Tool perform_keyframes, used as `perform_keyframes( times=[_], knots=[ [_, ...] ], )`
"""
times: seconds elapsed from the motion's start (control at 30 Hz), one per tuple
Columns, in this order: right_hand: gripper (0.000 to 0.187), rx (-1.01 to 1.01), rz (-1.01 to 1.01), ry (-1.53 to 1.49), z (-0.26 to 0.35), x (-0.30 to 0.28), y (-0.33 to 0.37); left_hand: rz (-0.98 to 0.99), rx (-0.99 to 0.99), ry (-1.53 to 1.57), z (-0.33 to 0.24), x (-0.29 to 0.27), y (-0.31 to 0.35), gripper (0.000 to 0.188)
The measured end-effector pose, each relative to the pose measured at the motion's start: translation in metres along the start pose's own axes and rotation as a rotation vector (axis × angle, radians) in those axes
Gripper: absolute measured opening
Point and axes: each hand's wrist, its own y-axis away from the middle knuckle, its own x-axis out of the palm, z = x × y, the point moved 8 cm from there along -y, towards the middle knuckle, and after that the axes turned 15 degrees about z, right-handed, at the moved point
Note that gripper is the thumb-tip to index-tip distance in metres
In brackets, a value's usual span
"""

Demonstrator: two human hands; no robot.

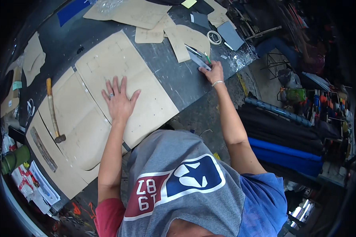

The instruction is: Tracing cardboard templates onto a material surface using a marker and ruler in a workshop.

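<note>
My left hand [120, 103] lies flat with fingers spread on a large tan card pattern piece [144, 77] at the table's near side. Over at the table's right edge, my right hand [213, 73] pinches the near end of a pale, flat, ruler-like strip [199, 61]. A green-tipped pen [207, 57] lies close to its fingertips, and a dark, thin tool [192, 50] is beside the strip. Further tan card panels [77, 130] lie left of my left hand. On them rests a hammer [52, 108] with a wooden handle.
Tan card offcuts [150, 34], a tape roll [214, 37] and grey rectangular sheets [230, 35] lie along the far side of the dark table [162, 59]. Fabric rolls [284, 154] stand off to the right. Another person [312, 59] is at far right.
</note>
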Motion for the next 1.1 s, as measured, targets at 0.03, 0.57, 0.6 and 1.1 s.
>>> perform_keyframes(
  times=[0.03, 0.57, 0.6, 1.1],
  knots=[
    [0.060, 0.048, 0.018, 0.090, -0.010, -0.004, -0.007, -0.010, 0.003, -0.007, -0.002, -0.002, 0.000, 0.082],
    [0.053, 0.091, 0.245, -0.205, -0.027, 0.006, -0.034, 0.037, -0.010, 0.013, -0.004, -0.003, 0.001, 0.082],
    [0.052, 0.102, 0.263, -0.182, -0.029, 0.008, -0.036, 0.040, -0.018, 0.011, -0.003, -0.003, 0.001, 0.082],
    [0.065, 0.092, 0.327, -0.053, -0.125, -0.092, -0.008, 0.052, -0.008, 0.029, -0.005, -0.004, 0.002, 0.081]
  ],
)
